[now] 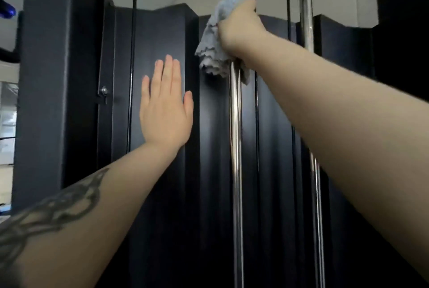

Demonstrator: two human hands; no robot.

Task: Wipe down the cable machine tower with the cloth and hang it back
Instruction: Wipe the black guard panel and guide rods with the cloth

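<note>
The cable machine tower [162, 20] fills almost the whole view: dark blue-black panels with folded vertical edges, thin black cables [132, 55] in front of them, and two chrome guide rods. On a panel at the left there is a small round lock [103, 90].

The nearer chrome guide rod [236, 148] runs from top to bottom in the middle, and the second rod [307, 20] stands to its right.

The left hand [166, 111] lies flat on a panel, fingers straight and together, holding nothing. It seems only to steady the body.

The right hand [240, 28] is high on the nearer rod. Its fingers are curled around the cloth [212, 53], a light grey-blue rag, and press it around the rod; loose folds hang below the fist.

I judge the wiping is in progress. Which parts are already clean cannot be told. Hanging the cloth back is not yet done, and no hook shows here.
</note>
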